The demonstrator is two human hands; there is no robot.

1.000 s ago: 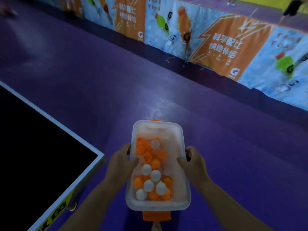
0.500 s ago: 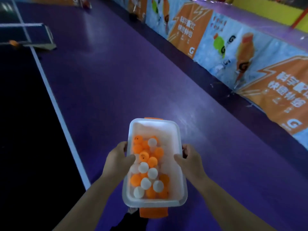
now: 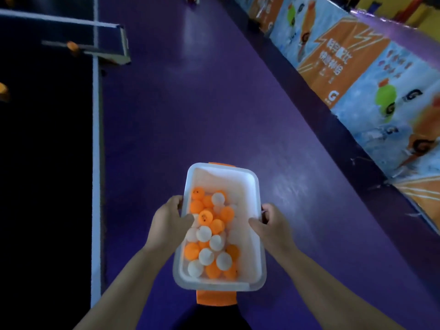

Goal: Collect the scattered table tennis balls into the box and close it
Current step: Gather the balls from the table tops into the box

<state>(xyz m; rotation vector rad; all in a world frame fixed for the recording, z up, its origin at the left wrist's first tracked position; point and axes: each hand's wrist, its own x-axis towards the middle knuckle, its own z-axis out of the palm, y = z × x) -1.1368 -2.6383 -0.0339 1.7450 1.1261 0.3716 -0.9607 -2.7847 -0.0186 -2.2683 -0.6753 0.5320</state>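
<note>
I carry a translucent white plastic box (image 3: pixel 252 186) with orange latches at both short ends, held over the purple floor. It has no lid on and holds several orange and white table tennis balls (image 3: pixel 209 236), piled toward its left and near side. My left hand (image 3: pixel 169 222) grips the box's left long rim, thumb inside over the balls. My right hand (image 3: pixel 271 227) grips the right long rim. One orange ball (image 3: pixel 72 46) lies by the net on the dark table at the far left; another orange ball (image 3: pixel 2 89) shows at the left edge.
The dark table tennis table (image 3: pixel 96 148) with a white edge line runs along my left, its net post (image 3: pixel 123 44) at the far end. A barrier of orange and blue advertising boards (image 3: pixel 345 67) lines the right side. Purple floor (image 3: pixel 190 103) stretches ahead between them.
The view has swung left along the table's side: the table corner is gone and the net end has come into sight. Both hands keep the same grip on the box.
</note>
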